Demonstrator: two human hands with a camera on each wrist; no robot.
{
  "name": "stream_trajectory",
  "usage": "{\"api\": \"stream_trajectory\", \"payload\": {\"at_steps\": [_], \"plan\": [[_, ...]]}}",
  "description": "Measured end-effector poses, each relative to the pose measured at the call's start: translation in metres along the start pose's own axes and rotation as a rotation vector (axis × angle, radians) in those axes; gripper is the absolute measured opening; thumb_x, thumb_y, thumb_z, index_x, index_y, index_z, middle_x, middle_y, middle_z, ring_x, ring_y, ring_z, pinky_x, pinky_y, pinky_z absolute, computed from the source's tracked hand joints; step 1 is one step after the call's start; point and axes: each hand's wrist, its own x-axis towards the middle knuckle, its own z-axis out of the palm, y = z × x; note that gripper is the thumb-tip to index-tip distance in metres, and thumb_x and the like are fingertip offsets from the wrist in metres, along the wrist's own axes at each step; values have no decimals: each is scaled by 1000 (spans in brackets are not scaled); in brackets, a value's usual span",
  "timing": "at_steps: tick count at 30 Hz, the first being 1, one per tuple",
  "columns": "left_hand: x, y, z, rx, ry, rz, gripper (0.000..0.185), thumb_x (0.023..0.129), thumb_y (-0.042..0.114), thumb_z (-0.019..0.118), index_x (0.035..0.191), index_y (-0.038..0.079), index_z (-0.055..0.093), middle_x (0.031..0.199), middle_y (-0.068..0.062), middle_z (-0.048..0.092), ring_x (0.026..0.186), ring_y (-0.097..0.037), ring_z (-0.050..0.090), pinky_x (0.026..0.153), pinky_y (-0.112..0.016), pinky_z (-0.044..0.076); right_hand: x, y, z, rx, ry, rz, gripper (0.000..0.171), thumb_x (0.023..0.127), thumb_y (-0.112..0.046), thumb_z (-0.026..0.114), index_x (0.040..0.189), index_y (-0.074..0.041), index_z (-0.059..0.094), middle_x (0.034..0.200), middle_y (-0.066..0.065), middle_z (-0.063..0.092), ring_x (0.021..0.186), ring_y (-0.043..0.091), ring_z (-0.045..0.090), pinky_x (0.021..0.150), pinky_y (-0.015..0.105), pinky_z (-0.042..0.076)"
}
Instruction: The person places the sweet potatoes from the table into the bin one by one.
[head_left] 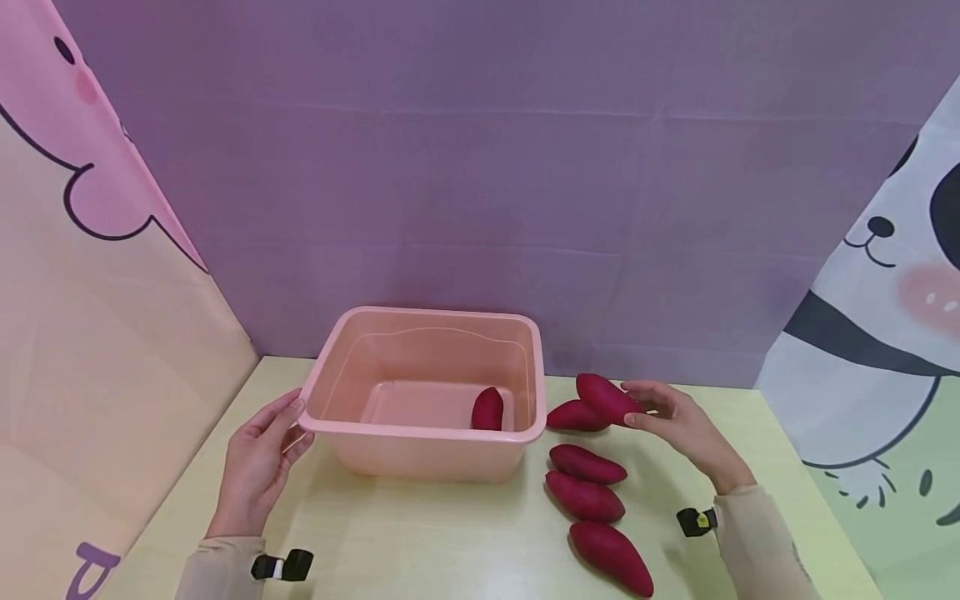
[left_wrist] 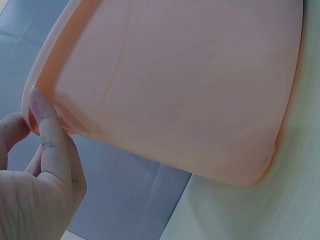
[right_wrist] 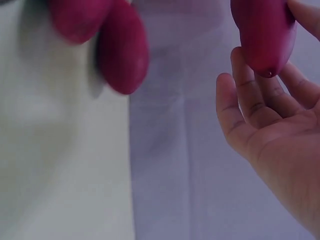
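A pink plastic tub [head_left: 420, 454] stands mid-table with one purple-red sweet potato [head_left: 487, 410] lying on its floor. My left hand [head_left: 288, 425] grips the tub's near-left corner rim, thumb on top and fingers beneath. In the left wrist view that hand [left_wrist: 30, 117] pinches the tub [left_wrist: 190, 85] at its rim. My right hand [head_left: 643, 406] holds another sweet potato [head_left: 604, 397] lifted above the table, just right of the tub. The right wrist view shows this sweet potato [right_wrist: 260, 25] between the thumb and curled fingers of the right hand [right_wrist: 272, 60].
Several more sweet potatoes lie on the pale yellow-green table [head_left: 420, 542] right of the tub, from one by the tub [head_left: 574, 416] to the nearest one [head_left: 611, 557]. A purple backdrop [head_left: 487, 167] and cartoon-printed side panels enclose the table.
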Motion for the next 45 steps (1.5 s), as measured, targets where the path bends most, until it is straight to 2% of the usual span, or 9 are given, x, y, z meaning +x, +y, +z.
{"api": "stream_trajectory", "payload": {"at_steps": [8,20,33,45], "plan": [[0,1,0,6,2,-6,24,91,19,75,116,16,75,109,1,66,82,-11,67,73,-22,59,12,-28,5,27,4,-14,48,93,-19,74,137,-9,57,125,13,62,107,27,64,90,31,54],[-1,1,0,4,0,6,21,92,18,75,113,16,76,107,1,67,82,-11,67,72,-22,59,38,-71,20,-18,-22,-80,50,91,-20,76,136,-10,57,127,8,63,108,28,62,88,35,56],[-2,-1,0,-11,-13,12,22,92,17,75,114,16,76,108,1,67,82,-11,67,72,-22,59,75,-108,50,-16,-98,-178,49,90,-17,77,134,-8,59,118,9,66,103,27,65,86,39,57],[-4,-1,-2,-9,-3,17,23,92,17,75,115,16,76,108,0,67,82,-11,67,72,-23,59,117,-144,82,-116,-156,-264,47,88,-21,79,130,-12,63,119,1,66,105,20,63,88,39,55]]}}
